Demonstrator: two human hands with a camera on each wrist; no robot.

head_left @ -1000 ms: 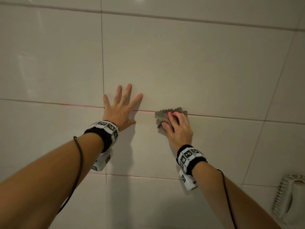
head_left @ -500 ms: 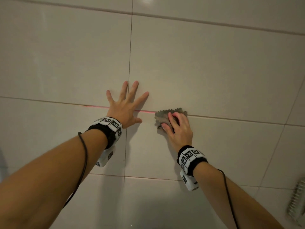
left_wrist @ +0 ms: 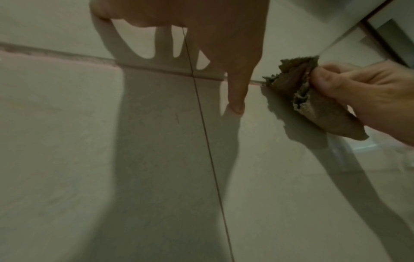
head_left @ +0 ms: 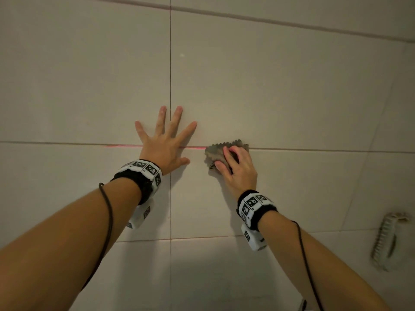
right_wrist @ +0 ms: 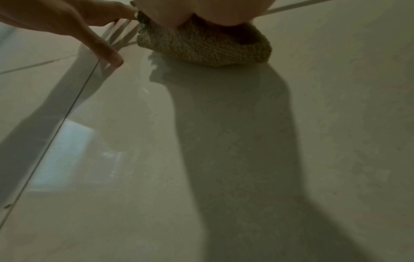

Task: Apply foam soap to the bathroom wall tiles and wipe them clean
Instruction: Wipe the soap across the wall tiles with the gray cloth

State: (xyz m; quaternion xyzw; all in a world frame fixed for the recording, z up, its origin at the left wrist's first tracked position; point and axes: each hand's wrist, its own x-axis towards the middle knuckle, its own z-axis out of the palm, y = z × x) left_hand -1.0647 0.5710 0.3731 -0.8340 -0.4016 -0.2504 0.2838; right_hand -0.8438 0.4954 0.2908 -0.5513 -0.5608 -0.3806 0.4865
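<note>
head view: a crumpled cloth is clutched against the wall tiles by the right hand, partly hidden; left hand is pressed flat, fingers spread; wristband markings unreadable.

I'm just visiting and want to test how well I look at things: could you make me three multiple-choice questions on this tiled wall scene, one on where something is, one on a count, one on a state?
1. Where is the scrub brush?
A. lower right of the wall
B. above the left hand
C. under the cloth

2. How many hands touch the wall tiles directly or through a cloth?
A. none
B. one
C. two

3. How does the right hand hold the cloth?
A. lying loose beside it
B. fingers curled round it
C. dangling it in the air

Answers: 1 A, it sits low at the right edge. 2 C, the left hand lies flat; the right presses the cloth. 3 B, the left wrist view shows the curled fingers pinching it.
</note>
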